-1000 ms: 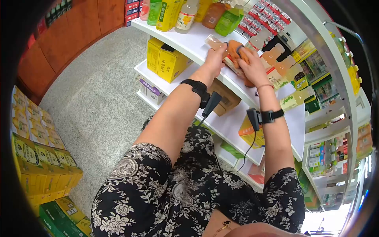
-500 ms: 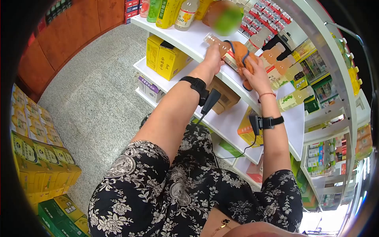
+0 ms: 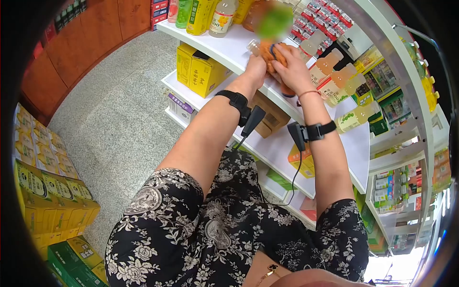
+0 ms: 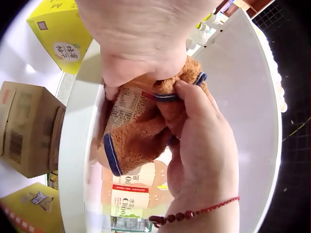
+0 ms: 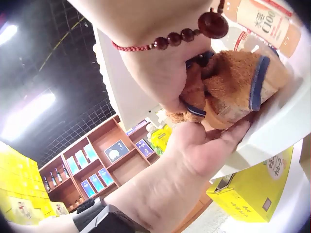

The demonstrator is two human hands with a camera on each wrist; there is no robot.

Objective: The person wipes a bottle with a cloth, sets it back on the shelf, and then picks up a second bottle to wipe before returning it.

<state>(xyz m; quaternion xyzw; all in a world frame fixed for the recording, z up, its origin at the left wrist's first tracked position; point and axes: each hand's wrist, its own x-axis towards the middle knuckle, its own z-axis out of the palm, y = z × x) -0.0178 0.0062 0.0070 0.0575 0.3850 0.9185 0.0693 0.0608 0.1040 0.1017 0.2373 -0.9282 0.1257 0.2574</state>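
Bottle (image 4: 129,108), tilted over the white shelf (image 3: 233,44), probably stiff, weighty and slick; its body offers the surest hold. My left hand (image 3: 256,68) grips it; my right hand (image 3: 292,71) holds soft orange cloth (image 4: 138,145) against it.

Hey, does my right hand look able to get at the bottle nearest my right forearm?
Probably yes, though the right hand now grips the orange cloth; nothing appears to block the near side of that bottle on the shelf.
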